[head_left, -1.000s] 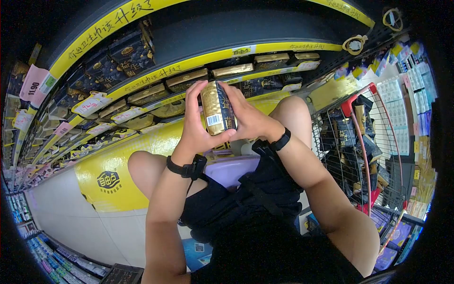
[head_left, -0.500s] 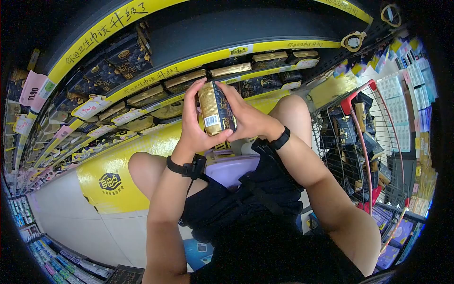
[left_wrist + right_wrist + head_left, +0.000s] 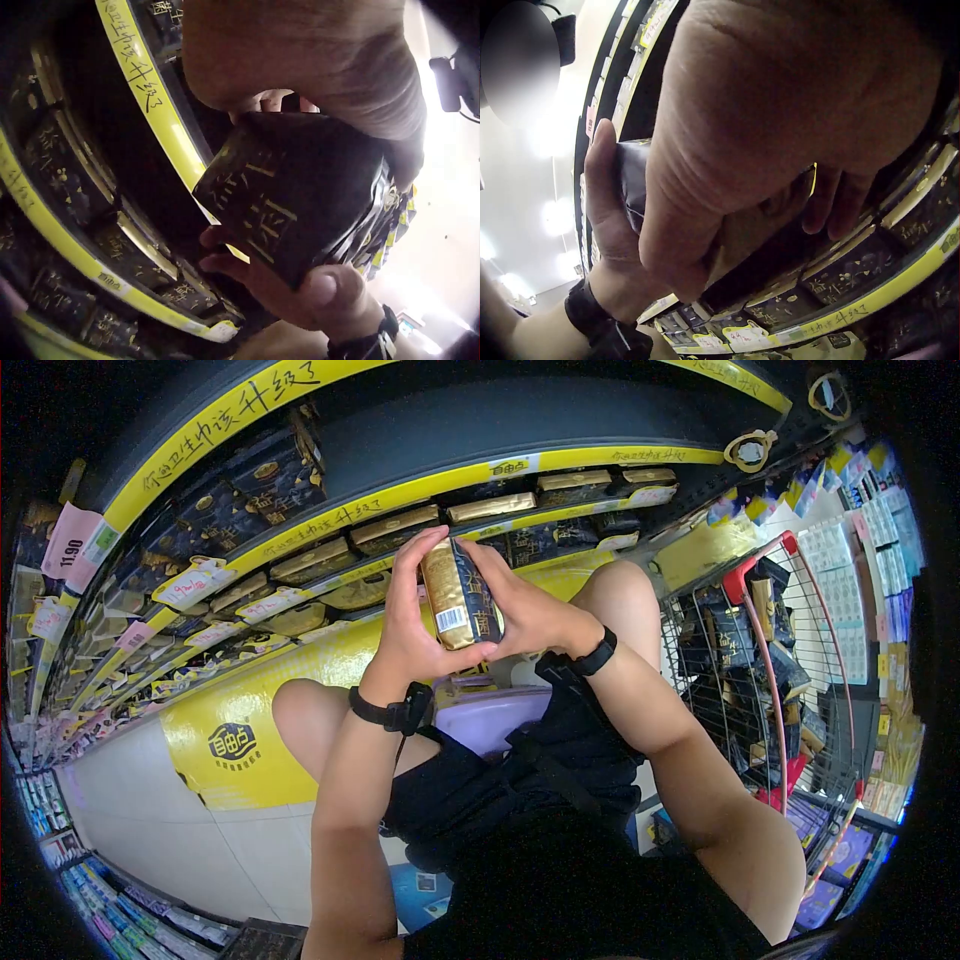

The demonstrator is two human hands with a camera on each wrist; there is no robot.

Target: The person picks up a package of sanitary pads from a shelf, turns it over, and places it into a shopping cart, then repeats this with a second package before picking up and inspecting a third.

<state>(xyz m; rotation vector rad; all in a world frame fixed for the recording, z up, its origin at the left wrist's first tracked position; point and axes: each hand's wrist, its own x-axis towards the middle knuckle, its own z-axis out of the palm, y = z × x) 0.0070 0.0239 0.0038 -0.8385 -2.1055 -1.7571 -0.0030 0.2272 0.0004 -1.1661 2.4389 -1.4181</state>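
A black and gold packet (image 3: 455, 592) stands tilted between both hands in the head view, its gold side with a white barcode label facing up. The left hand (image 3: 408, 620) grips its left side, thumb along the lower end. On the other side the right hand (image 3: 530, 608) grips the dark printed face. In the left wrist view the packet's dark face (image 3: 292, 187) with gold characters lies below the near hand (image 3: 307, 60). The right wrist view has the hand (image 3: 765, 112) covering most of the packet (image 3: 633, 176).
Shelves with yellow edge strips (image 3: 440, 480) hold rows of similar packets ahead and left. A wire shopping cart (image 3: 770, 660) with several dark packets stands at the right. A purple stool (image 3: 490, 720) is between the person's knees, and a yellow panel (image 3: 240, 740) covers the shelf base.
The packet has tilted slightly between the hands, its lower end shifting a little to the right. Both hands keep their grip and have barely moved.
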